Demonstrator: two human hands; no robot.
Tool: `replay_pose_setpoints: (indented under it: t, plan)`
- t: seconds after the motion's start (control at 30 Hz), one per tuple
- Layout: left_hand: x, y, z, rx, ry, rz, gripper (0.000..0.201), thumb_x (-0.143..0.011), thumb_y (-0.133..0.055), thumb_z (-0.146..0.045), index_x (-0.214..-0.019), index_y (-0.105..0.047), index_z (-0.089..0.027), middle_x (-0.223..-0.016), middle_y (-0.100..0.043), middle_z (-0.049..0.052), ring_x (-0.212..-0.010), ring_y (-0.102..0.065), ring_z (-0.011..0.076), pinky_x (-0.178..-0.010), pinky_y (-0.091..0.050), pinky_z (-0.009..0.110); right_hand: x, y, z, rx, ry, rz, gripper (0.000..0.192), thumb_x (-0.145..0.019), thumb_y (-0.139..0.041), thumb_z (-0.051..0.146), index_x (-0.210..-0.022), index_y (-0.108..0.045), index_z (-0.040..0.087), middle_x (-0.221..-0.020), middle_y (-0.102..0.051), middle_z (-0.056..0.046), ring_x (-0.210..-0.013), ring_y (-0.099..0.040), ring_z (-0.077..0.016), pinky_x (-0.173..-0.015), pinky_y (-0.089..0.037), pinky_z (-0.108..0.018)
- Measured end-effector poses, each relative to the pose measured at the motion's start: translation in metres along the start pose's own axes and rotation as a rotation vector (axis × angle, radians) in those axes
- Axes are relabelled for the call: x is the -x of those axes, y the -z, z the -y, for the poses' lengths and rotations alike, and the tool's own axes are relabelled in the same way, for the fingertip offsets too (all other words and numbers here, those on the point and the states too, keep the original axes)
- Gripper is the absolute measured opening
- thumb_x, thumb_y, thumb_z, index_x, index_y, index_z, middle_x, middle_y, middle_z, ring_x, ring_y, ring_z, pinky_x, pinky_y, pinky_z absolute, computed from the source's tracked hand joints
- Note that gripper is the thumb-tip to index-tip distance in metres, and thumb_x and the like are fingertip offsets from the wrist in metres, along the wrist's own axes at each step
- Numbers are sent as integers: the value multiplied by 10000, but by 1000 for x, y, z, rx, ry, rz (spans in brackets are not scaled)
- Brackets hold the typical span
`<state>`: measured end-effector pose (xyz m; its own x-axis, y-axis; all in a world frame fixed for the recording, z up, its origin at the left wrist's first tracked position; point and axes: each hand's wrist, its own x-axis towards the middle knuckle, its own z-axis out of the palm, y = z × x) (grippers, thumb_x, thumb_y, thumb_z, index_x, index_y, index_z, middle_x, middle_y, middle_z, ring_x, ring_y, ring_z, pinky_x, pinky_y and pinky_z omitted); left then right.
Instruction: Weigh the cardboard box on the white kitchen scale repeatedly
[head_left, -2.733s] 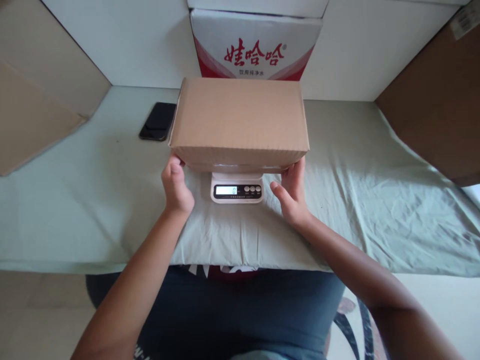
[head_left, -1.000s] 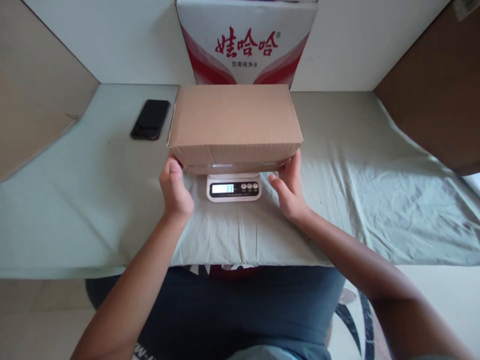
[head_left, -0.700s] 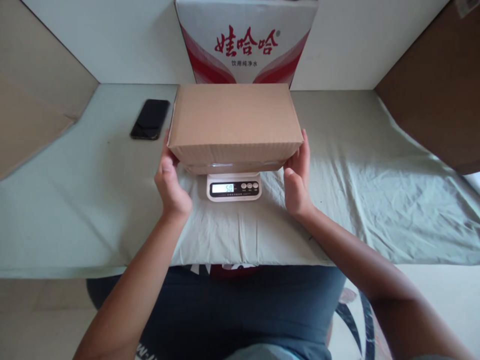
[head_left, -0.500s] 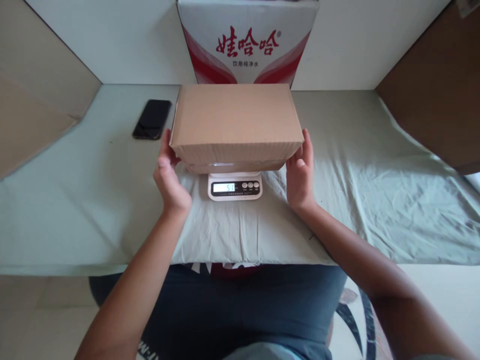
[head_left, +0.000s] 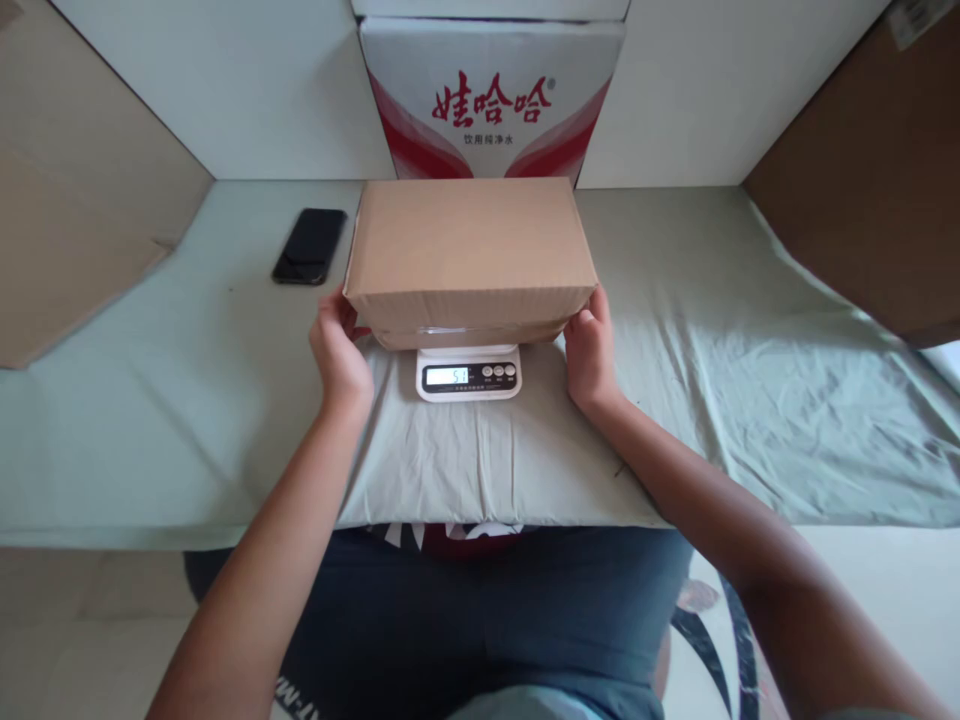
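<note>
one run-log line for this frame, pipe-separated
cardboard box on white scale | left hand at its left end | right hand at its right end | phone left

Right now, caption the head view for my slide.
Both hands steady a cardboard box on a kitchen scale.
</note>
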<state>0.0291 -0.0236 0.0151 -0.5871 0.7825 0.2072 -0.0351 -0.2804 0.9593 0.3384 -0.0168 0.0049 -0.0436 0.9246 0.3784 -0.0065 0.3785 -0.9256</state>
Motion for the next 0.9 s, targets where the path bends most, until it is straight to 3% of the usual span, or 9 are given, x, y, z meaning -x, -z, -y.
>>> replay_pose_setpoints:
  t: [0.1, 0.2, 0.4, 0.63, 0.9]
  plan:
    - [5, -4, -3, 5, 29, -12, 421, -1008, -535, -562, -937, -728, -194, -1006, -773, 78, -973, -714, 205, -700, -501, 306, 1, -2, 1, -31, -32, -22, 791, -890, -509, 855, -1574, -431, 466, -1748, -437, 66, -1721, -244, -307, -1413, -283, -625]
    - [10, -7, -6, 16, 24, 31, 374, -1015, -542, -506, -958, -748, -198, -1006, -768, 75, -940, -696, 190, -700, -518, 274, 3, -4, 3, -39, -44, -17, 781, -904, -503, 842, -1573, -440, 445, -1730, -469, 36, -1712, -263, -324, -1405, -276, -663]
    - [10, -7, -4, 12, -3, 46, 459, -975, -607, -637, -869, -727, -207, -914, -727, 54, -931, -684, 195, -716, -539, 256, 4, -5, 6, -8, -17, 2, 811, -908, -452, 868, -1586, -427, 424, -1753, -438, 30, -1711, -266, -326, -1417, -264, -638]
    - [9, -4, -1, -25, -15, 64, 436, -957, -598, -646, -908, -743, -238, -1005, -747, 87, -965, -683, 232, -715, -551, 314, 6, -6, 10, -71, -29, -10, 823, -863, -536, 859, -1562, -450, 432, -1758, -431, 45, -1702, -292, -329, -1424, -266, -613]
    - [6, -2, -2, -67, -55, 27, 387, -955, -599, -582, -802, -645, -230, -873, -701, 62, -888, -682, 217, -680, -531, 348, 7, -6, 12, -105, -15, -19, 825, -889, -523, 811, -1598, -401, 407, -1749, -449, 15, -1680, -347, -332, -1411, -294, -624]
